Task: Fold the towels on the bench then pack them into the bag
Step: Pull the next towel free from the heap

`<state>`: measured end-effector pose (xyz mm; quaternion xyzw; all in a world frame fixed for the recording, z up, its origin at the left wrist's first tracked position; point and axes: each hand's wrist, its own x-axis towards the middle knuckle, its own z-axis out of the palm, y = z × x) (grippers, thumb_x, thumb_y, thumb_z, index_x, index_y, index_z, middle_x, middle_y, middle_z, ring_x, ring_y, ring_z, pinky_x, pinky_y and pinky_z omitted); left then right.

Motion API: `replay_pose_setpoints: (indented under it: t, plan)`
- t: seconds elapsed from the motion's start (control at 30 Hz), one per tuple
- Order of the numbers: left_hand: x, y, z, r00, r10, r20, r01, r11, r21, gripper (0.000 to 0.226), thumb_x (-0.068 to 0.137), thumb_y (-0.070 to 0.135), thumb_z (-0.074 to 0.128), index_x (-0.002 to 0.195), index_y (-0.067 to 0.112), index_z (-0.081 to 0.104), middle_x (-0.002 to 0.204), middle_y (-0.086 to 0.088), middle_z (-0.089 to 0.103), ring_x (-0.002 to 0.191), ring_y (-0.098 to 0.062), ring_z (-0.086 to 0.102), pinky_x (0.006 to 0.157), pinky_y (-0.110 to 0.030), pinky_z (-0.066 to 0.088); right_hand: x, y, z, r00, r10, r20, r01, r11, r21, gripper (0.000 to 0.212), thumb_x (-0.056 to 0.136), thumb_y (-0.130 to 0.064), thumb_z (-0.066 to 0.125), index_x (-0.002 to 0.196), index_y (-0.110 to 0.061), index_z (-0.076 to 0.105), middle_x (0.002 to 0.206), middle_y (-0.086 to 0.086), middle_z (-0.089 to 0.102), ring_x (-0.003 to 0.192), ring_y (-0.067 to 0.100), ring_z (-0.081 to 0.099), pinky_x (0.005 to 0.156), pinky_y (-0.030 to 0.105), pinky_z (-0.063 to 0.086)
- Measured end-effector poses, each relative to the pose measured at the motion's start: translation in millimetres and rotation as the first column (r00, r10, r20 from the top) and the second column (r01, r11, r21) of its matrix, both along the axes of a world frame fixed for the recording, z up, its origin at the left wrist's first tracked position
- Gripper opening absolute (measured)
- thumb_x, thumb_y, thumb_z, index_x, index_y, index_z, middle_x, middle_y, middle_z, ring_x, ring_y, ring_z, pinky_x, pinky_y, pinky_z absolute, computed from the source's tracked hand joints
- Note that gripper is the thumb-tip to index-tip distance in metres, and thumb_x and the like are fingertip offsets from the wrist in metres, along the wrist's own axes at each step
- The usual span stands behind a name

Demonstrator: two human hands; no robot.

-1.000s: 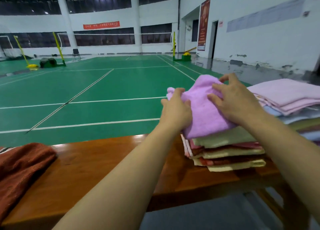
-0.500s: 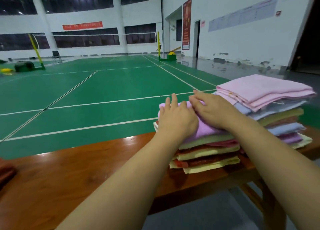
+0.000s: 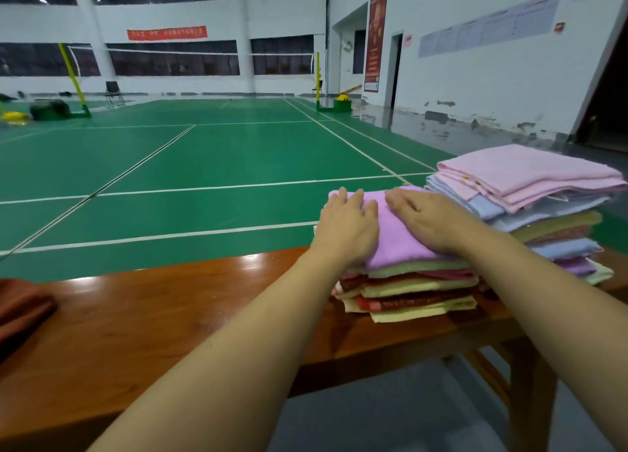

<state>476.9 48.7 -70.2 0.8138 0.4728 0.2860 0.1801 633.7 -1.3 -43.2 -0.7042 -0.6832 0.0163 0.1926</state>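
A folded purple towel lies on top of a low stack of folded towels in cream, red and pink, on the wooden bench. My left hand lies flat on the towel's left part, fingers straight. On its right part my right hand presses down, fingers spread toward the left. A taller pile of towels, pink on top, stands just right of the stack. No bag is in view.
A rust-brown towel lies at the bench's left end. The bench's right leg shows below. Beyond the bench spreads a green court floor with net posts and a white wall at right.
Both hands brought the purple towel down from mid-air onto the low stack and now lie flat on it. The view has swung right, so the brown towel sits at the left edge.
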Motion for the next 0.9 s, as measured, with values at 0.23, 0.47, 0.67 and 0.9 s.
replay_pose_setpoints:
  t: [0.23,0.47,0.67,0.9]
  plan:
    - [-89,-11,11,0.994,0.085,0.070,-0.089,0.995,0.054,0.050,0.112,0.026,0.028,0.155,0.002,0.033,0.165,-0.015,0.024,0.155,-0.028,0.012,0.124,-0.035,0.009,-82,7,23,0.978,0.185,0.091,-0.200,0.959,0.199,0.050,0.106,-0.046,0.038,0.153,-0.028,0.043,0.161,-0.003,0.038,0.148,0.016,0.034,0.118,0.033,0.028]
    - [-222,-20,-14,0.929,0.355,0.105,-0.354,0.935,-0.028,0.052,0.111,0.033,0.031,0.157,0.009,0.030,0.166,-0.013,0.023,0.155,-0.023,0.013,0.124,-0.033,0.010,-212,44,-12,0.906,0.413,0.093,-0.422,0.899,0.115,0.053,0.106,-0.048,0.038,0.153,-0.025,0.042,0.162,-0.002,0.035,0.149,0.015,0.032,0.121,0.032,0.024]
    - [-322,-30,-27,0.830,0.557,0.018,-0.556,0.830,-0.049,0.051,0.111,0.033,0.032,0.155,0.008,0.035,0.164,-0.010,0.029,0.154,-0.023,0.017,0.122,-0.031,0.011,-313,56,-50,0.826,0.564,0.028,-0.564,0.825,0.028,0.053,0.105,-0.050,0.039,0.154,-0.028,0.040,0.161,-0.003,0.037,0.148,0.014,0.034,0.121,0.033,0.027]
    - [-435,-58,-52,0.670,0.740,-0.065,-0.739,0.672,0.033,0.052,0.105,0.038,0.045,0.151,0.013,0.044,0.157,-0.011,0.041,0.146,-0.026,0.033,0.122,-0.035,0.020,-389,61,-71,0.741,0.666,-0.084,-0.671,0.735,-0.101,0.052,0.105,-0.051,0.040,0.154,-0.032,0.039,0.159,-0.004,0.042,0.144,0.020,0.040,0.118,0.034,0.033]
